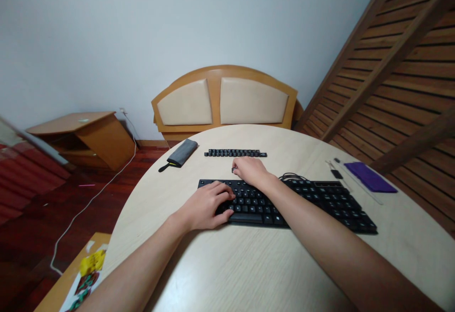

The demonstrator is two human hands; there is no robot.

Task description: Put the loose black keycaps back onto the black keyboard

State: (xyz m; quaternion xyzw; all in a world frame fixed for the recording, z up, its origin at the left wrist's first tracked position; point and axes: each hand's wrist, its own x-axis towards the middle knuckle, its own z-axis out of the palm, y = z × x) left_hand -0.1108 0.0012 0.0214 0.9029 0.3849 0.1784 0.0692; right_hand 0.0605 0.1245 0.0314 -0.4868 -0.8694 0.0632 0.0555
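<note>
A black keyboard (pixel 248 203) lies on the round pale table, its cable bunched behind it. My left hand (pixel 208 203) rests over the keyboard's left part, fingers lying on the keys and thumb apart near the front edge. Beyond the keyboard, my right hand (pixel 250 169) is low over the table, its fingertips pinched on a small dark keycap (pixel 233 170) that is mostly covered. Farther back, several loose black keycaps (pixel 232 153) stand lined up in rows. My right forearm crosses above the keyboard and hides some of its keys.
On the table (pixel 227 264), a grey pouch (pixel 183 153) lies at left. To the right are a purple cloth (pixel 368 176), a thin stick-like tool (pixel 360 182) and a small black-and-metal item (pixel 336 173). A wooden headboard (pixel 215 99) stands behind; a white cord (pixel 95 193) crosses the floor.
</note>
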